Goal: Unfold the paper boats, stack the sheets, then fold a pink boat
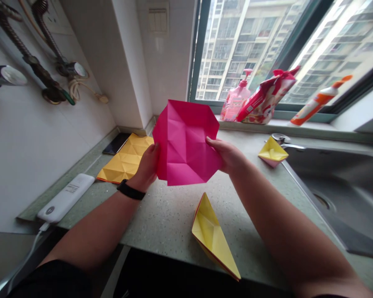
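Above the counter I hold up a creased pink sheet of origami paper (186,145), its corners folded back and its left side bent along a crease. My left hand (147,165), with a black band on the wrist, grips the left edge. On the right edge is my right hand (226,155), its thumb on the front face and the other fingers behind. A folded yellow paper boat (213,231) lies below the sheet near the counter's front edge. Left of my left hand rests a creased orange-yellow paper sheet (126,161).
A smaller yellow paper boat (272,152) sits beside the metal sink (345,182). At left are a white power bank (66,198) with a cable and a dark phone (116,143). A pink pump bottle (234,99), a red bag (267,99) and an orange-white bottle (318,103) stand on the windowsill.
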`<state>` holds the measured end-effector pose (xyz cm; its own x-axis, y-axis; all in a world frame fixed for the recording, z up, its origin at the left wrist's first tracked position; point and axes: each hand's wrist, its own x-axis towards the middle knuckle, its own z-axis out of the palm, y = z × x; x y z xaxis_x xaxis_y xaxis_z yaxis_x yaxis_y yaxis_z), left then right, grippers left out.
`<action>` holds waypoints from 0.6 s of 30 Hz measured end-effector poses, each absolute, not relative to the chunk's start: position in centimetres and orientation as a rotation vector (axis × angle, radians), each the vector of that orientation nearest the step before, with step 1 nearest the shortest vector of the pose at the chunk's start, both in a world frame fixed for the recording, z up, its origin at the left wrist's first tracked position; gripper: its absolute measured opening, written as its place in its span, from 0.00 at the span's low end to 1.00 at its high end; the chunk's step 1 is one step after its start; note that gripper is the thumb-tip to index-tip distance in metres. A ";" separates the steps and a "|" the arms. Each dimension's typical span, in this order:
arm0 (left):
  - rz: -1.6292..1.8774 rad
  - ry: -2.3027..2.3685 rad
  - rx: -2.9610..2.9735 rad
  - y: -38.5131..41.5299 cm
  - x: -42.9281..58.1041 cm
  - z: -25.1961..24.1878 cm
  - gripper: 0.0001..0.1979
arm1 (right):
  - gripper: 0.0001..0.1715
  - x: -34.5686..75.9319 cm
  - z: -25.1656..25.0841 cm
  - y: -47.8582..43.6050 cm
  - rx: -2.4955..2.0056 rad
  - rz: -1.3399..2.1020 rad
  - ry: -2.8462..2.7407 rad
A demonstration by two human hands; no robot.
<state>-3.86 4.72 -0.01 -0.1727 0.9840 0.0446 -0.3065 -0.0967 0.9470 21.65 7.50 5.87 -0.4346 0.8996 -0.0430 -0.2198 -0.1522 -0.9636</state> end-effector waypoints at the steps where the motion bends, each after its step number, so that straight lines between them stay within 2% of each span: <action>1: 1.583 1.085 0.913 5.1 -4.4 0.1 0.20 | 0.21 22.5 6.2 8.0 -0.848 1.655 -1.288; 5: 1.864 1.223 1.070 6.1 -6.2 0.7 0.25 | 0.28 26.4 6.8 10.3 -0.878 1.366 -1.432; 9: 2.033 1.365 1.410 5.4 -7.2 2.1 0.25 | 0.25 28.5 4.9 13.1 -1.015 0.903 -1.635; 11: 2.145 1.442 1.673 4.3 -7.3 2.8 0.24 | 0.24 28.7 3.3 14.4 -1.143 0.664 -1.653; 13: 2.219 1.435 2.020 3.1 -7.0 3.2 0.18 | 0.24 29.0 2.0 15.6 -1.251 0.542 -1.607; 15: 2.003 1.299 2.453 2.2 -6.2 2.9 0.10 | 0.25 29.6 1.1 16.6 -1.315 0.526 -1.483; 16: 1.770 1.198 2.656 1.9 -5.6 2.5 0.10 | 0.25 30.0 0.8 16.9 -1.337 0.524 -1.401; 18: 1.243 1.030 2.904 1.6 -4.3 1.2 0.15 | 0.23 31.0 0.8 17.3 -1.360 0.478 -1.251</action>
<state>-4.30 1.64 1.23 0.5320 0.4700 0.7043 0.6047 -0.7932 0.0726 30.95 17.33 0.80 0.3447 0.8579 0.3810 0.3856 0.2406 -0.8907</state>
